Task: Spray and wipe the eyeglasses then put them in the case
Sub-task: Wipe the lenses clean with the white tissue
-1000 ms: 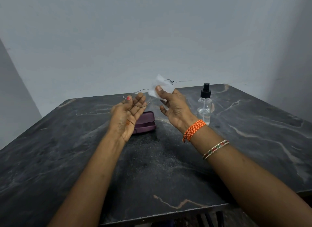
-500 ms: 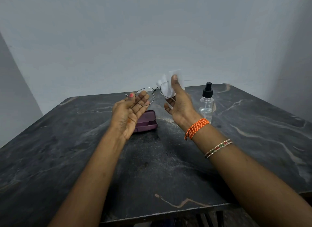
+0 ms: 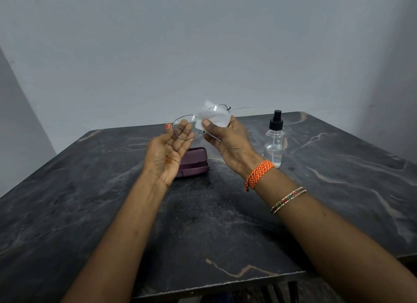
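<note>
Both hands are raised above a dark marbled table (image 3: 225,223) before a pale wall (image 3: 203,43). The left hand (image 3: 168,150), palm toward the camera, has its grip closed on the glasses (image 3: 184,130) at the left lens rim, fingers behind the lens and the thumb at its outer edge. The right hand (image 3: 228,140) has its grip pinched on a white cloth (image 3: 213,117), which is folded over the other lens; the thumb presses on the near face of the cloth, and the fingers behind it are hidden. The wire frame is thin, and one temple arm extends to the right, past the cloth. The case (image 3: 195,161), purple and lying flat on the table, sits below and behind the left hand, partly hidden by it; whether its lid is fully shut cannot be told. A clear spray bottle (image 3: 275,142) with a black pump top stands upright on the table just right of the right hand. The right forearm carries an orange band (image 3: 259,174) and a beaded bangle (image 3: 288,200).
</note>
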